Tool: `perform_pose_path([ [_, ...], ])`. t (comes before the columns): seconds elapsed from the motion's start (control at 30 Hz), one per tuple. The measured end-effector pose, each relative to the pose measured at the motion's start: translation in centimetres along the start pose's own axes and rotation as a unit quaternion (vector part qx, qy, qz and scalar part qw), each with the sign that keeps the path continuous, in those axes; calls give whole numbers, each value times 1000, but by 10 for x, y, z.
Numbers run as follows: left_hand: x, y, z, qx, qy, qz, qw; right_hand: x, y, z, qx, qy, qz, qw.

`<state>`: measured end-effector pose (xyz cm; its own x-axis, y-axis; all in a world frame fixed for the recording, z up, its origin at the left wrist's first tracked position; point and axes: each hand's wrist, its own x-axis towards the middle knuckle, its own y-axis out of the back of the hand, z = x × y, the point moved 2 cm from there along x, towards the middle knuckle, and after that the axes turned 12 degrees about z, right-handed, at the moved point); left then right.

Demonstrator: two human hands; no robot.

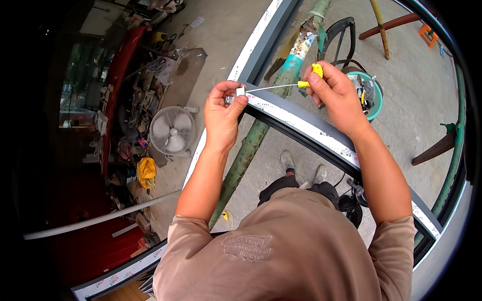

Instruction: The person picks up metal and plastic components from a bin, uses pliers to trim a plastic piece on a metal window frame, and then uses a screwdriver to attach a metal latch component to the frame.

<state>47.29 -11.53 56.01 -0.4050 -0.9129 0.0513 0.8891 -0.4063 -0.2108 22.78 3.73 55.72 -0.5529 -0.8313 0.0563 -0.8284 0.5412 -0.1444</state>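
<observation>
My left hand (223,118) is closed, pinching a small white block-like fitting (240,91) between thumb and fingers. A bit of shiny metal shows beside it; its exact kind is unclear. In my right hand (341,100) is a yellow-handled screwdriver (317,70), gripped by thumb and fingers. Its thin shaft points left, and the tip meets or nearly meets the white fitting. Both hands are above a dark metal window frame (301,118) covered in white printed protective film, near the joint of two bars. My fingers hide part of the fitting.
Green pipe supports (246,154) run beneath the frame. A teal bucket (377,103) with assorted items stands right of my right hand. On the left are a round fan (172,131), a yellow bag (146,173) and piled clutter. Dark cables (351,209) lie near my feet.
</observation>
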Motion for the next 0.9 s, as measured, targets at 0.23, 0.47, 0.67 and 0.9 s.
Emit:
perform_pose_path([
  [0.23, 19, -11, 9, 147, -112, -9, 983, 2, 5, -1, 45, -37, 28, 998],
  [0.47, 35, -11, -7, 121, -74, -54, 988, 5, 12, -4, 12, -23, 60, 998],
  [0.67, 44, -14, -16, 77, -51, -59, 994, 3, 15, -2, 4, -22, 75, 997],
  [0.9, 38, -16, -11, 80, -68, -63, 992, 1, 15, -3, -3, -21, 79, 997],
])
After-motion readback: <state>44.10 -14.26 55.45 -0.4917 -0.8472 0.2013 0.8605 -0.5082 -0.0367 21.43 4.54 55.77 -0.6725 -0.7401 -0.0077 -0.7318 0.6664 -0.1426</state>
